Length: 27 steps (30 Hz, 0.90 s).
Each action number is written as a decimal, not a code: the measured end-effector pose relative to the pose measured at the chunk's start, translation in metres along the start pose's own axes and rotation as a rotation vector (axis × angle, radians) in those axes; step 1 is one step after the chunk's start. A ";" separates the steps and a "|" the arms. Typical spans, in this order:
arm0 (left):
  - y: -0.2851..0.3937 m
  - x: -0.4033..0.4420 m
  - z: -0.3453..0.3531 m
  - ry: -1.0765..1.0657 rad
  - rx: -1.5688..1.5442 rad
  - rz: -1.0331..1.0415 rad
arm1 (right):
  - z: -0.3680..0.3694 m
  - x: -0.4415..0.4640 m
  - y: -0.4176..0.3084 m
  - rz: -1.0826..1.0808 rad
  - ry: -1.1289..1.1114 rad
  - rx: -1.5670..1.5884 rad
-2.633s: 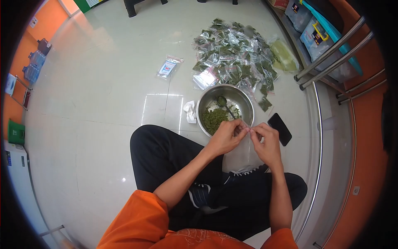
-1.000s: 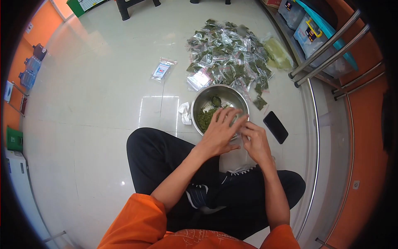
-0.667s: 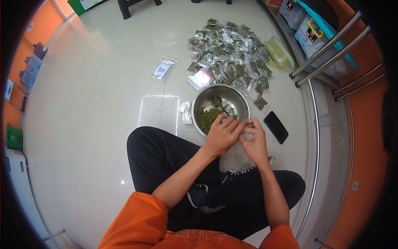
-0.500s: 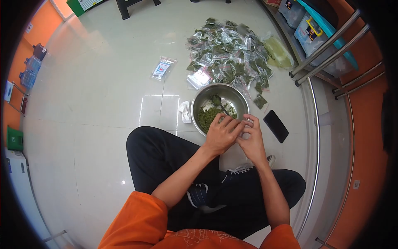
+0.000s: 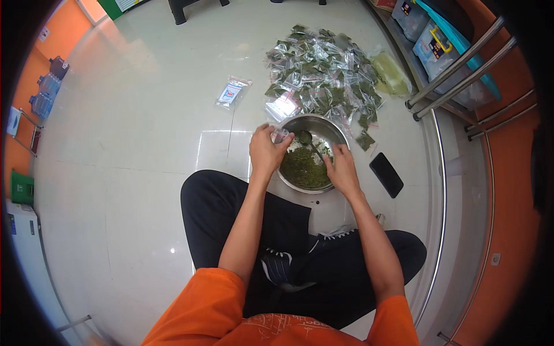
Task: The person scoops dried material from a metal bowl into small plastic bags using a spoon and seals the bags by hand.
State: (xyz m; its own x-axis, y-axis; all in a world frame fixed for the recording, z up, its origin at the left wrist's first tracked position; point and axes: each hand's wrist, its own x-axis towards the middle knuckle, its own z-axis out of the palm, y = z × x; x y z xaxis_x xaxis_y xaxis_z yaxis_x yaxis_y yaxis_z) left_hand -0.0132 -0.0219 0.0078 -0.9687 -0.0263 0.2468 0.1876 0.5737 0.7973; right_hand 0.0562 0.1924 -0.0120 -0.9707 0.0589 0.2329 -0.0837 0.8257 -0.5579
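A steel bowl point(image 5: 343, 132) stands on the floor before me, holding chopped green leaf matter point(image 5: 309, 173). A dark spoon point(image 5: 306, 138) rests inside with its head toward the far side and its handle slanting toward me. At the bowl's left rim my left hand point(image 5: 266, 151) is closed on a small clear plastic bag point(image 5: 280, 134). My right hand point(image 5: 344, 172) is over the right rim, thumb and fingers apart, with the thumb close to the spoon's handle end. Whether the thumb touches the handle I cannot tell.
Beyond the bowl lies a heap of clear bags with green contents point(image 5: 329, 75). A pack of bags point(image 5: 233, 92) lies left of it, a yellowish plastic bag point(image 5: 390, 74) right. A black phone point(image 5: 386, 175) is right of the bowl. Metal rails point(image 5: 456, 69) and storage boxes point(image 5: 434, 46) line the right.
My hands have parted from above the bowl's near rim. The left moved to the left rim with the small bag; the right shifted toward the spoon handle. The spoon lies as before.
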 end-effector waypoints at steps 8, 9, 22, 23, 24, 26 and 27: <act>-0.017 -0.005 0.023 -0.241 -0.235 -0.503 | -0.014 0.005 -0.001 0.098 -0.295 -0.067; -0.017 -0.005 0.022 -0.254 -0.277 -0.507 | -0.018 0.004 -0.008 0.113 -0.231 -0.175; -0.013 -0.005 0.027 -0.214 -0.241 -0.458 | -0.072 -0.012 -0.012 0.026 -0.311 -0.340; -0.009 -0.005 0.024 -0.230 -0.232 -0.415 | -0.067 -0.009 -0.007 0.020 -0.321 -0.354; -0.005 -0.005 0.020 -0.244 -0.222 -0.373 | -0.061 -0.007 -0.006 0.012 -0.256 -0.332; -0.001 -0.003 0.015 -0.274 -0.212 -0.345 | -0.056 -0.006 -0.003 0.016 -0.295 -0.332; -0.002 -0.002 0.014 -0.309 -0.186 -0.309 | -0.055 -0.008 0.000 0.008 -0.307 -0.344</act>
State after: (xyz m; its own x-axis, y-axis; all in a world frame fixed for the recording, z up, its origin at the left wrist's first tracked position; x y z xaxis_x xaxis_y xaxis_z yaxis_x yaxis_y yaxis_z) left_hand -0.0135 -0.0114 -0.0021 -0.9815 0.0880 -0.1703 -0.1184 0.4205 0.8995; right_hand 0.0768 0.2230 0.0300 -0.9971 -0.0603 -0.0457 -0.0471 0.9672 -0.2498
